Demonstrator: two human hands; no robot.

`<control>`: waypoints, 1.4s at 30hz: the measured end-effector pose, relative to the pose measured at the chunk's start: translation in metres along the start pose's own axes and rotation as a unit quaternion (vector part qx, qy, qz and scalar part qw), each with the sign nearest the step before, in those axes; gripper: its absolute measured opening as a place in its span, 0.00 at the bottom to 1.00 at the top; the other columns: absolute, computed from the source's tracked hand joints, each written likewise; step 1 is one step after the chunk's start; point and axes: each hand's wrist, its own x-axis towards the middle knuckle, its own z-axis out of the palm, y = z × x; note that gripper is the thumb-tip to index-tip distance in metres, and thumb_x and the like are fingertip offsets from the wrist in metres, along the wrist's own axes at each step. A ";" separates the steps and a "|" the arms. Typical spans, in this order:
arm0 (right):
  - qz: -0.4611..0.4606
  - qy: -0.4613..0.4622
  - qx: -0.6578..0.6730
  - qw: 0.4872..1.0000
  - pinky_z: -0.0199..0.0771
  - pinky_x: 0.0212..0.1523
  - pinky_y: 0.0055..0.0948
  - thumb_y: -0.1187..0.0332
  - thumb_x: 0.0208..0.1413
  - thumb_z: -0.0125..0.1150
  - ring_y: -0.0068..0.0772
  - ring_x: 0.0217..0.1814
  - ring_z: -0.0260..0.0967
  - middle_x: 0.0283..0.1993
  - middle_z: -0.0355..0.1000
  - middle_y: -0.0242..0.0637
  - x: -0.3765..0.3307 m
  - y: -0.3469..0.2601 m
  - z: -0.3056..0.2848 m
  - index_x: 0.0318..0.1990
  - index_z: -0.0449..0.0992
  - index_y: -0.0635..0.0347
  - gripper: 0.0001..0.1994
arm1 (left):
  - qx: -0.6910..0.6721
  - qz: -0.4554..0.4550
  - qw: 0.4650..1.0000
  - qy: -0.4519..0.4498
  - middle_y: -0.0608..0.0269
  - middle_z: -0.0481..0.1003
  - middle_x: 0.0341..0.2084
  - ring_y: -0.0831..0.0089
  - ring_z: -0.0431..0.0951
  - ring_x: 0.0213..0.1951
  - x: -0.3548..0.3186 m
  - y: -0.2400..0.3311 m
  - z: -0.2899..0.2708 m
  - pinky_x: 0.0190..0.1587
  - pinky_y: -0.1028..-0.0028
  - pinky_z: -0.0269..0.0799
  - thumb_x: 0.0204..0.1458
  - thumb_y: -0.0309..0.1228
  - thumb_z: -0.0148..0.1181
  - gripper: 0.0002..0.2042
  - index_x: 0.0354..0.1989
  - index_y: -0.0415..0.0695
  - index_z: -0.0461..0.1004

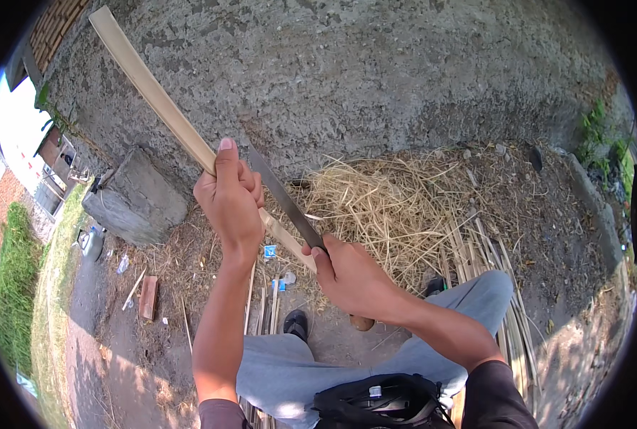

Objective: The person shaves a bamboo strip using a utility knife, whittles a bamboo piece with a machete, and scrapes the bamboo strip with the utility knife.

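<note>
My left hand is closed around a long, pale bamboo strip, its thumb lying along it. The strip slants from the upper left down toward my right hand, and its lower end passes behind the fingers there. That right hand grips a knife with a long, dark, narrow blade. The blade points up and to the left, beside the lower part of the strip; I cannot tell whether they touch. The rounded end of the brown handle shows beneath my right palm.
A heap of thin shavings lies before me, at the foot of a rough grey wall. Long strips lie on the ground by my right leg. A grey stone block, a reddish brick and a jug are at the left.
</note>
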 end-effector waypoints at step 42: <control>-0.100 0.065 -0.058 0.991 0.71 0.31 0.51 0.73 0.62 0.38 0.57 0.27 0.74 0.23 0.70 0.57 0.011 0.005 0.017 0.47 0.62 0.75 0.13 | 0.055 0.048 0.994 0.079 0.75 0.57 0.10 0.87 0.54 0.13 -0.012 -0.010 0.034 0.15 0.78 0.47 0.61 0.36 0.52 0.20 0.16 0.47 0.59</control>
